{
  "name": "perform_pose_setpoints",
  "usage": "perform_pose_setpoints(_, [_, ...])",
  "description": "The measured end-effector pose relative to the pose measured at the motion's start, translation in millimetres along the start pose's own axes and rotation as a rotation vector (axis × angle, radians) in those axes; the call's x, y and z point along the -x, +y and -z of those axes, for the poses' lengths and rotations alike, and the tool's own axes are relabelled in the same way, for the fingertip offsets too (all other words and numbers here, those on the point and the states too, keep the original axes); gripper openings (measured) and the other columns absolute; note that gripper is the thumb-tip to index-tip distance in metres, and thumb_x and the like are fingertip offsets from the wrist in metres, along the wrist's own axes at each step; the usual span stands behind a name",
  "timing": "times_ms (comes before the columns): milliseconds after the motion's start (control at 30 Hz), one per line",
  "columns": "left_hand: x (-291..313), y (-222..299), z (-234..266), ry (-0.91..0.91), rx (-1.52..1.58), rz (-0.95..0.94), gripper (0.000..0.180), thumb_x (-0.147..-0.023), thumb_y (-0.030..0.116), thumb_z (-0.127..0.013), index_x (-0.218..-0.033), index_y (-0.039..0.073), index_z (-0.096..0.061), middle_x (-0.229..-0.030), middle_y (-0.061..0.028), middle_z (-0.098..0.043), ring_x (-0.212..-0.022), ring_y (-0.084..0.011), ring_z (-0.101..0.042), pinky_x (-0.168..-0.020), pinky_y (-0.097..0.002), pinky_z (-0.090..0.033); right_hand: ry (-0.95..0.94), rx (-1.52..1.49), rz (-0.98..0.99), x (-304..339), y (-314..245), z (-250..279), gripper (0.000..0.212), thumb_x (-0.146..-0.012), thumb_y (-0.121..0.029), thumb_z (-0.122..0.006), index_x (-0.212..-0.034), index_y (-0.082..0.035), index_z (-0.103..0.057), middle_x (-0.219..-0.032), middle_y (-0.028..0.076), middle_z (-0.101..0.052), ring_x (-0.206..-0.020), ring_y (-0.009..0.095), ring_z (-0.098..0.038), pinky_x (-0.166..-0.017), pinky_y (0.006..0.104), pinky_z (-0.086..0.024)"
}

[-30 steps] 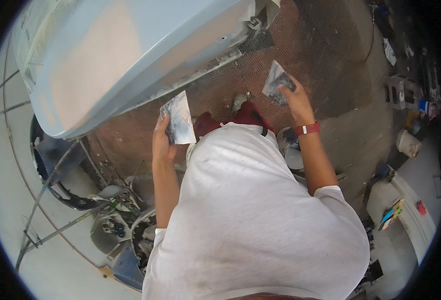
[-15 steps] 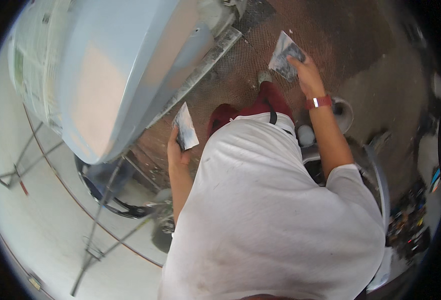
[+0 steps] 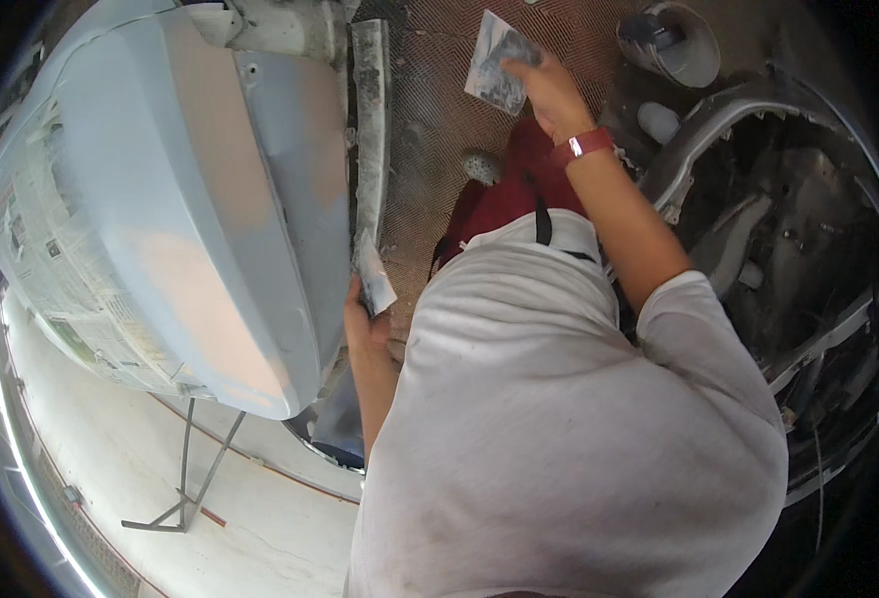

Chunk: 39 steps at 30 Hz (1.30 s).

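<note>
My right hand [image 3: 556, 100], with a red band at its wrist, is out over the floor. Its thumb presses on a smudged grey-and-white sheet of sandpaper [image 3: 495, 72]. Down by the body panel, my left hand [image 3: 362, 327] grips another pale sheet of sandpaper [image 3: 376, 282], partly turned away from view. The large car body panel [image 3: 120, 189] on the left is pale blue-grey with pinkish patches. That hand is beside the panel's edge; I cannot tell whether they touch.
Newspaper masking [image 3: 70, 289] covers the panel's outer side. A long dusty strip [image 3: 371, 130] lies along its near edge. To the right stand a bucket [image 3: 697, 50], a white container [image 3: 659, 122] and a dark car part with a curved rim [image 3: 748, 105]. Thin metal stand legs [image 3: 188, 468] show lower left.
The view has swung, so the panel appears more upright and the dark car part on the right shows more. Both hands still hold their sandpaper sheets.
</note>
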<state>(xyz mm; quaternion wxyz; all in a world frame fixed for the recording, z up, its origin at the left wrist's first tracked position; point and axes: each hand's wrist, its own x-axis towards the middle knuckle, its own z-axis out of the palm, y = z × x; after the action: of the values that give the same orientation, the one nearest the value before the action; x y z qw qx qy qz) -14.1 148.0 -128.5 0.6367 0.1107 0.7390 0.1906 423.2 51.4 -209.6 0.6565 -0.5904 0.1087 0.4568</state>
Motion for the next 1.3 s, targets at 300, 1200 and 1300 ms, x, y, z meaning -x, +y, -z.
perform_pose_setpoints(300, [-13.3,-0.9,24.9,-0.078,-0.210,0.021,0.043,-0.108,0.025,-0.059,-0.140,-0.003,-0.056,-0.133,-0.0143,-0.067,-0.118,-0.0258,-0.067,-0.099,-0.0404,-0.058,0.128,-0.235,-0.076,51.0,122.7,30.1,0.044,-0.096,-0.004,-0.070,-0.137,0.005,-0.058,-0.125,0.013,-0.070,-0.113,0.023,-0.068,-0.100,0.0365,-0.053])
perform_pose_setpoints(1200, [34.5,-16.3,-246.8,-0.123,-0.457,0.151,0.046,-0.107,0.030,-0.060,-0.143,0.002,-0.055,-0.137,-0.0127,-0.065,-0.125,-0.0272,-0.064,-0.111,-0.0430,-0.050,0.315,-0.343,-0.078,-62.3,-30.8,178.2,0.045,-0.094,-0.006,-0.073,-0.135,0.006,-0.058,-0.133,0.014,-0.067,-0.124,0.024,-0.064,-0.108,0.0363,-0.049])
perform_pose_setpoints(1300, [43.0,-15.8,-280.0,-0.180,-0.435,0.150,0.046,-0.108,0.030,-0.060,-0.144,0.002,-0.055,-0.136,-0.0118,-0.066,-0.123,-0.0266,-0.065,-0.109,-0.0432,-0.051,0.354,-0.318,-0.138,-74.1,-55.8,183.8,0.051,-0.094,-0.006,-0.074,-0.139,0.006,-0.054,-0.138,0.015,-0.064,-0.129,0.025,-0.061,-0.111,0.0376,-0.047])
